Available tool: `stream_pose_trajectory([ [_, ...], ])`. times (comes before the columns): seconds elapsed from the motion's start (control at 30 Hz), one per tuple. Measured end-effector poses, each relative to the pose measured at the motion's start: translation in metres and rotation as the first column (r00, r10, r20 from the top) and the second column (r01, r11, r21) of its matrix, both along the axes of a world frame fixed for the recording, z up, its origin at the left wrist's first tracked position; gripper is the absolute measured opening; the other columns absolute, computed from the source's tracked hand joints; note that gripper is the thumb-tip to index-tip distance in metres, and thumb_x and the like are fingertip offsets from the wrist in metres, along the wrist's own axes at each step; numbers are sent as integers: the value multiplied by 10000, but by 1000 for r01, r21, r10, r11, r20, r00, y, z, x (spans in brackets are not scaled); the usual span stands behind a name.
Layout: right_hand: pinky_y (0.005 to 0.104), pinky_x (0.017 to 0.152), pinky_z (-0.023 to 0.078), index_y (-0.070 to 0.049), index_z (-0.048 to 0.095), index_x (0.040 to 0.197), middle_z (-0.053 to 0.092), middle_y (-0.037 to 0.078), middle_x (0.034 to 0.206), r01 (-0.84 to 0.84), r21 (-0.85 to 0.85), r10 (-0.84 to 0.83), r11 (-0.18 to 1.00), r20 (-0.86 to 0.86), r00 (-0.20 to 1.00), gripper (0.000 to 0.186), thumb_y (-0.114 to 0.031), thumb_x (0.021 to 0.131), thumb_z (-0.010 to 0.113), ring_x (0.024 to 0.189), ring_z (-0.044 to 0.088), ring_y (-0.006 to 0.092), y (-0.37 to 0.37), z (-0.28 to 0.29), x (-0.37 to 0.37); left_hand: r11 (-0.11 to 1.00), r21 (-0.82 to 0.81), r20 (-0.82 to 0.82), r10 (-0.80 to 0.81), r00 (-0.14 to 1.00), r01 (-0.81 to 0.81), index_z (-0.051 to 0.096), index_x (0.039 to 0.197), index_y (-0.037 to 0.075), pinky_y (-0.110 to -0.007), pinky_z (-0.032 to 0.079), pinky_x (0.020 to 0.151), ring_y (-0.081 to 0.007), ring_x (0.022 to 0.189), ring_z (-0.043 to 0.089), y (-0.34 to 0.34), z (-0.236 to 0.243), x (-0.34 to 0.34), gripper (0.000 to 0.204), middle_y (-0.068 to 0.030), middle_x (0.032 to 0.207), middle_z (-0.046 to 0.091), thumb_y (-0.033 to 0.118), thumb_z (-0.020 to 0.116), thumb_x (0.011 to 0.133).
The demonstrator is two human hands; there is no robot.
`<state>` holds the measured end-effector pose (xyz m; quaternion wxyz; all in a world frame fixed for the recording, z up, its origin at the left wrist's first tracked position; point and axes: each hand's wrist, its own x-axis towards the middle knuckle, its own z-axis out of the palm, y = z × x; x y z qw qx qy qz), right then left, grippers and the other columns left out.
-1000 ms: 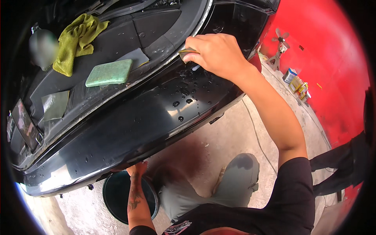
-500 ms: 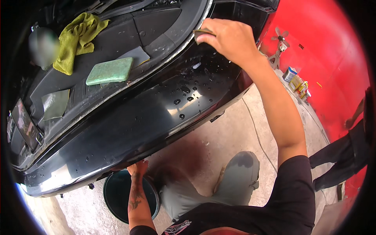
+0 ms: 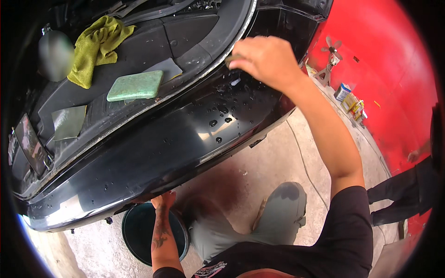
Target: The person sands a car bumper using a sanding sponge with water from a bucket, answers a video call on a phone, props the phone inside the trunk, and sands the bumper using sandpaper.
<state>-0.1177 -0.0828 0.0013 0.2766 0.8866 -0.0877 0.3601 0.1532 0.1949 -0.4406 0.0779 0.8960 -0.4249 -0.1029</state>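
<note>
A glossy black car bumper (image 3: 139, 153) stretches across the view, with water drops on its right half. My right hand (image 3: 266, 60) is closed on a small folded piece of sandpaper (image 3: 234, 58), holding it at the pale rim along the bumper's upper edge. My fingers cover most of that piece. Lower down, my left hand (image 3: 163, 200) is curled at the bumper's bottom edge, above a dark bucket (image 3: 184, 231); the panel hides some of its fingertips.
On the black trim above the bumper lie a green sponge block (image 3: 135, 86), an olive cloth (image 3: 95, 48), a grey sandpaper sheet (image 3: 68, 123) and a phone-like dark slab (image 3: 31, 141). Cans (image 3: 343, 91) and a fan (image 3: 332, 48) stand by the red wall. Another person's legs (image 3: 401, 185) are at right.
My right hand has moved a little nearer along the bumper's rim with the sandpaper. The car has shifted slightly in view. My left hand has stayed put.
</note>
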Motion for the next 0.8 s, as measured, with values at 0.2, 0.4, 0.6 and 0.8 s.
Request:
stream_pose_trajectory([
  [0.2,401,629,516,-137,594,842,661,14,752,82,-77,-82,994,-5,997,252,-359,834,714,744,680,253,-6,23,-8,999,-27,31,-32,999,32,756,969,241,-449,539,862,-296,989,705,-1,-16,4,289,-76,1003,749,469,707,798],
  [0.4,382,630,506,-150,590,823,647,12,736,41,-118,-53,992,-108,993,243,-354,819,721,727,674,236,-2,3,-2,998,-29,162,-49,986,54,751,982,240,-449,533,868,-298,1000,702,2,-40,13,303,-76,1018,746,480,703,804],
  [0.6,385,623,508,-148,578,813,626,2,722,64,-154,-74,986,-61,995,241,-335,812,731,710,658,230,-9,24,-19,998,-22,151,-52,987,56,748,995,234,-455,520,891,-299,1029,691,-5,-30,5,330,-73,1024,745,499,696,804],
  [0.8,367,699,508,-145,633,899,677,-1,831,-35,-125,22,992,-103,994,227,-340,818,717,814,673,222,-10,17,0,999,31,15,-29,999,29,745,1014,224,-466,507,935,-305,1097,663,0,6,0,285,-97,1115,723,412,669,816],
])
